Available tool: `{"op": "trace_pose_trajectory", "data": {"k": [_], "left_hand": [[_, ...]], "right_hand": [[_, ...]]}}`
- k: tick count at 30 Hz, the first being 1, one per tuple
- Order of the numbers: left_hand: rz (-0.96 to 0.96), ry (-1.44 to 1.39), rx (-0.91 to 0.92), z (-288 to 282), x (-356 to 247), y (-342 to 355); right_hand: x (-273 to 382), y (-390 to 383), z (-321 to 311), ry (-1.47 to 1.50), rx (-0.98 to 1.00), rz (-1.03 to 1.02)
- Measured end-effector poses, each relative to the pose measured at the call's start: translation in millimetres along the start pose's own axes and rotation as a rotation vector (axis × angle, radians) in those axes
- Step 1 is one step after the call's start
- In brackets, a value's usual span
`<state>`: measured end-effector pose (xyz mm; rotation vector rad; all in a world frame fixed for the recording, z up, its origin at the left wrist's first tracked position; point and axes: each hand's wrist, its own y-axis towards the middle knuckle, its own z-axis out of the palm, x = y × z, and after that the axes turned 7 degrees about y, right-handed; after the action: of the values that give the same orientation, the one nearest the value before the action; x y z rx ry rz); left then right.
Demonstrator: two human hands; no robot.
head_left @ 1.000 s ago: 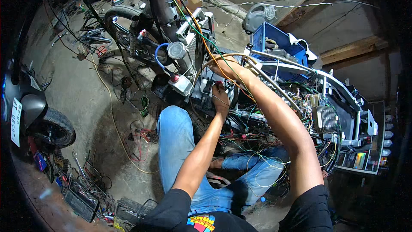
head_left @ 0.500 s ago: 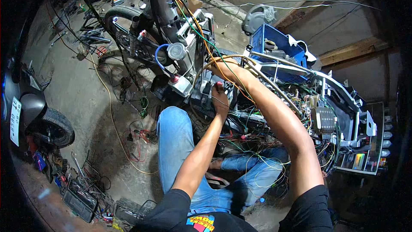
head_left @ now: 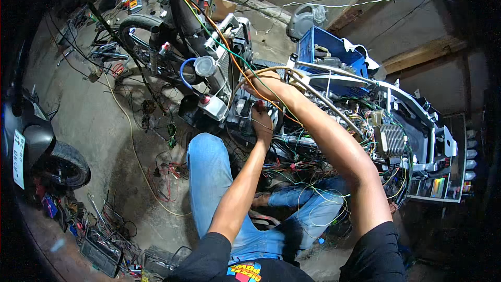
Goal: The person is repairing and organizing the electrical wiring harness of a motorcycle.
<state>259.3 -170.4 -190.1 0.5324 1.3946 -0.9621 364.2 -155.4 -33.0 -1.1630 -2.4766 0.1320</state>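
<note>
I sit before a stripped-down motorcycle with a white frame (head_left: pixel 360 78). My left hand (head_left: pixel 262 121) is closed low among the engine parts. A small red and dark tip (head_left: pixel 260 105) shows at its upper end; I cannot make out what it belongs to. Just above and to the right, my right hand (head_left: pixel 266 84) reaches into the machine beside a tan hose (head_left: pixel 286 68), its fingertips hidden by parts and wires. An orange wire (head_left: pixel 242 62) and a green wire pass across that hand. Left of both hands sits a white reservoir (head_left: pixel 213 108) with a red cap.
Loose wiring (head_left: pixel 308 169) spreads over my lap's far side, near a finned metal part (head_left: pixel 390 141). A blue crate (head_left: pixel 334 52) stands behind the frame. At left are another motorcycle's wheel (head_left: pixel 65 166), a long cable (head_left: pixel 130 146) and a black tool case (head_left: pixel 100 253).
The whole view has shifted slightly, so the motorcycle appears farther left. Both hands stay at the same engine area, with only small shifts in their pose.
</note>
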Motion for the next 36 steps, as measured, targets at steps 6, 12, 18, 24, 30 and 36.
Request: {"op": "trace_pose_trajectory", "data": {"k": [6, 12, 18, 24, 30, 36], "left_hand": [[-0.047, 0.063, 0.074, 4.2, -2.9, -2.2], [-0.002, 0.084, 0.084, -7.9, 9.7, 12.1], [0.039, 0.051, 0.065, -3.3, -7.1, -0.6], [-0.008, 0.084, 0.085, -14.8, -19.7, 3.0], [0.091, 0.106, -0.004, -12.4, -34.2, -4.8], [0.020, 0.032, 0.094, -15.9, -29.0, -1.6]], "right_hand": [[-22.1, 1.7, 10.8, 0.069, -0.051, -0.127], [16.3, 7.3, -10.9, -0.038, 0.087, -0.036], [2.6, -5.5, -1.5, 0.234, -0.008, 0.035], [18.7, -11.3, -9.7, 0.325, -0.188, 0.113], [14.5, -15.2, -9.8, 0.063, -0.150, -0.325], [2.4, -15.1, 11.7, 0.009, -0.236, -0.452]]}}
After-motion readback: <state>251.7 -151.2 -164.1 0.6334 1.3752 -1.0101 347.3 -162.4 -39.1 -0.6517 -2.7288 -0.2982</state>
